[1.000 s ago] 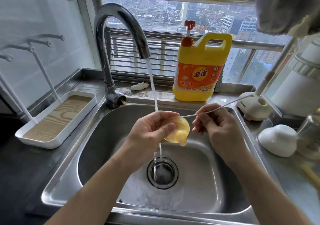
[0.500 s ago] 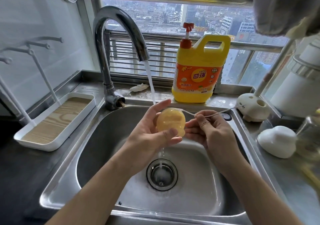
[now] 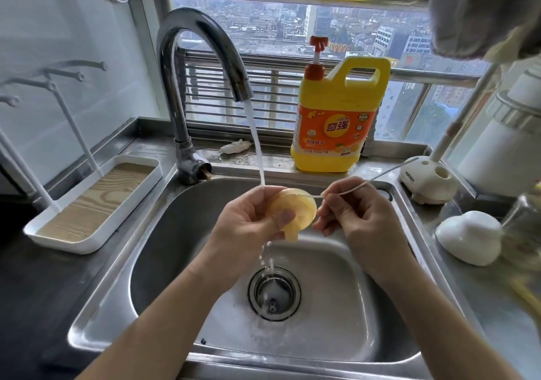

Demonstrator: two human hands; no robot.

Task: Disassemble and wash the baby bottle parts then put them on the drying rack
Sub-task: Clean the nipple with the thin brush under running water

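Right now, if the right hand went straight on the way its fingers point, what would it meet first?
The right hand would probably meet the translucent yellow silicone nipple in the left hand.

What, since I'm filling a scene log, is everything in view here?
amber silicone bottle nipple: one, amber, under the water stream
thin white brush stem: one, white, reaching the nipple from the right
chrome tap: one, silver, behind the sink, running
stainless steel sink: one, silver, centre
yellow detergent jug: one, yellow, red pump, behind the sink
white drying rack: one, white, wood-grain base, left counter
white brush holder: one, white, right counter
white dome-shaped cap: one, white, right counter
left hand: one, grips the nipple
right hand: one, pinches the brush stem
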